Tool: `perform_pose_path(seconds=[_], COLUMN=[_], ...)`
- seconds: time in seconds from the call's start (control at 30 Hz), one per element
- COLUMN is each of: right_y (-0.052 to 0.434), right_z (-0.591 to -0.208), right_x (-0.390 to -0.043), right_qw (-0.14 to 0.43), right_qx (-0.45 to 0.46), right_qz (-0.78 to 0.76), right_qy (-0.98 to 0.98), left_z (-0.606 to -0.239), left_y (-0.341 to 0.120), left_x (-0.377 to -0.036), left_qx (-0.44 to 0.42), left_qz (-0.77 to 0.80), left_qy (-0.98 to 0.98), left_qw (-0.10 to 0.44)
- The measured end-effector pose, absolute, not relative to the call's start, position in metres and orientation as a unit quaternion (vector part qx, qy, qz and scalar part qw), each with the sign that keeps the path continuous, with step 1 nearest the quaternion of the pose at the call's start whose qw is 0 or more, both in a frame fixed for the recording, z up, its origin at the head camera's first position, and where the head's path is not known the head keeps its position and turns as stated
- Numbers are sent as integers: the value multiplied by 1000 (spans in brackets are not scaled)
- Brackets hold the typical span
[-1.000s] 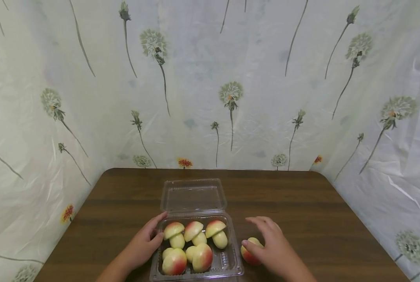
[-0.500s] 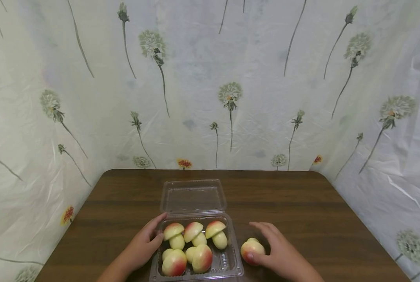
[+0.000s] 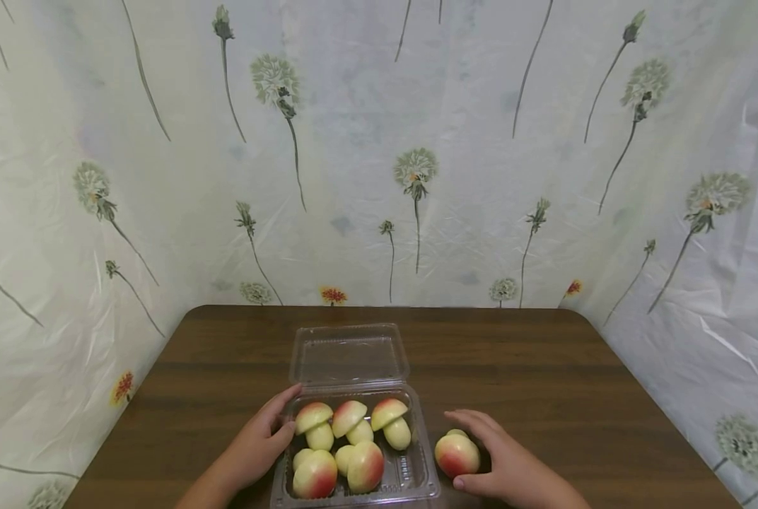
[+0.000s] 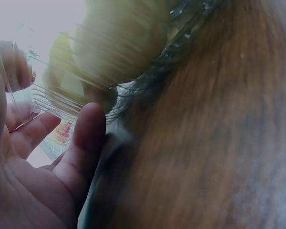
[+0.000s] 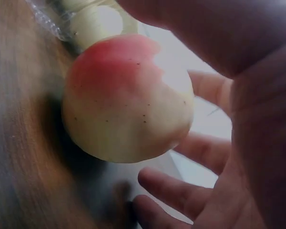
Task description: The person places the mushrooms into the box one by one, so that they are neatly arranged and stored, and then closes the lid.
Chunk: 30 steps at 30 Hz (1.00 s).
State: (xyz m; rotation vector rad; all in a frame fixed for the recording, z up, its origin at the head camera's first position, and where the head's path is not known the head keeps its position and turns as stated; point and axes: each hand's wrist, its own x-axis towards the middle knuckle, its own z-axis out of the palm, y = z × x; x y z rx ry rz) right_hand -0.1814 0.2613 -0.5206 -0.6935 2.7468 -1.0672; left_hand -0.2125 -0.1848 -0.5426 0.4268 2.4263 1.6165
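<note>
A clear plastic clamshell box (image 3: 404,488) stands with its lid (image 3: 350,357) folded back. Inside lie several mushroom-shaped pieces (image 3: 365,466), pale yellow with red-blushed caps. My left hand (image 3: 261,442) rests along the box's left side, fingertips by the hinge corner and thumb at the rim. In the left wrist view its thumb (image 4: 89,138) meets the ribbed wall. Right of the box, another mushroom-shaped piece (image 3: 457,456) lies with its cap toward me, stem mostly hidden behind. My right hand (image 3: 503,463) curves loosely around its right side, fingers spread and thumb in front.
The box and loose piece are on a dark brown wooden table (image 3: 525,353). A pale curtain (image 3: 353,141) printed with dandelions hangs behind the table and along both sides.
My right thumb has slid down off the cap toward the table. The loose piece has turned, showing more red cap to the front. The left hand and box stay put.
</note>
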Motion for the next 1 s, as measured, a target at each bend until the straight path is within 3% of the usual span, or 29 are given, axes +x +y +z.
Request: perform_pose_path(seconds=[0.5, 1.0], right_y=[254, 257], right_z=[-521, -518], right_x=[-184, -184], right_qw=[67, 73], right_qx=[-135, -168], right_qz=[-343, -373], right_qy=[927, 910], left_z=[-542, -542], left_y=[-184, -183], left_x=[-213, -213], left_qx=[137, 135], left_qz=[543, 541], left_qy=[823, 825], left_qw=[97, 94])
